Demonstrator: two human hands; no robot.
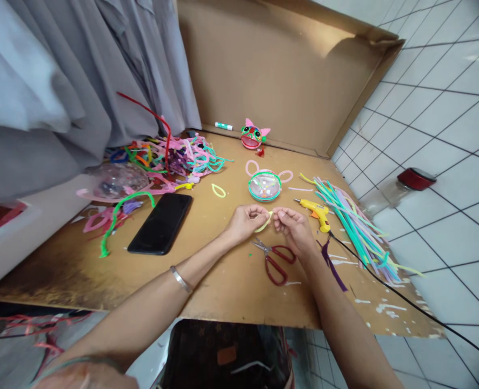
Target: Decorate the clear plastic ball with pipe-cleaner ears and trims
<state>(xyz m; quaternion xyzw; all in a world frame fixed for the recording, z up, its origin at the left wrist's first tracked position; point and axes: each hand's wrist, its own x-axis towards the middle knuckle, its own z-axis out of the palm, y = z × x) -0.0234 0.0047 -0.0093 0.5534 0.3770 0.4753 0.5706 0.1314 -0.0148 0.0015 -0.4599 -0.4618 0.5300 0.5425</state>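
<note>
My left hand (pixel 245 220) and my right hand (pixel 293 227) meet over the cardboard work surface (pixel 223 275), both pinching a short yellow pipe cleaner (pixel 264 225) bent into a curve between them. Just beyond my fingers sits a clear dome (pixel 264 186) ringed in green with two pink loop ears. Red-handled scissors (pixel 272 258) lie on the board directly below my hands. A yellow glue gun (pixel 315 212) rests to the right of my right hand.
A black phone (pixel 161 222) lies to the left. A tangled heap of coloured pipe cleaners (pixel 170 156) fills the back left; a straight bundle (pixel 355 224) lies at the right. A finished pink-eared figure (pixel 253 136) and glue stick (pixel 223 126) stand by the cardboard back wall.
</note>
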